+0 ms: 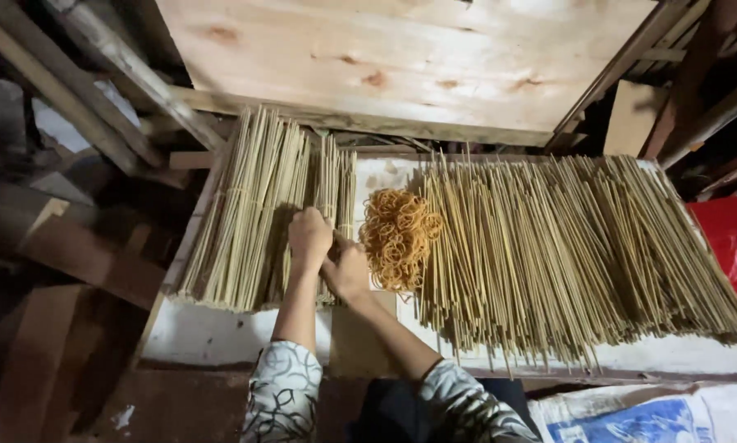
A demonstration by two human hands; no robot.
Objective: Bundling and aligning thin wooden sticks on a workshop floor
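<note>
Both hands meet over a small bundle [329, 215] of thin yellow sticks near the middle of the board [221, 336], toward its near edge. The left hand [309, 238] is clenched around the bundle from above. The right hand [348, 271] touches it just beside the left, fingers curled at the sticks, though whether they grip the bundle or something small against it cannot be told.

The sticks look light, stiff and brittle: each one would likely snap if bent, and loose ones would slide past one another. A grip around the middle of the bundle, as the left hand has it, should keep the ends level and stop the sticks fanning out.

Tied bundles [245, 221] lie packed side by side at the board's left edge, their ends reaching its far edge. Just right of the hands sits a heap of orange rubber bands [397, 238], soft and stretchy, easy to pinch one at a time. Beyond it a wide spread of loose sticks [565, 254] covers the right half of the board to its right edge.

A pale plywood panel [418, 57] leans behind the far edge. A red bag [734, 246] shows past the right edge, and a white sack with blue print [656, 414] lies below the near right corner.
</note>
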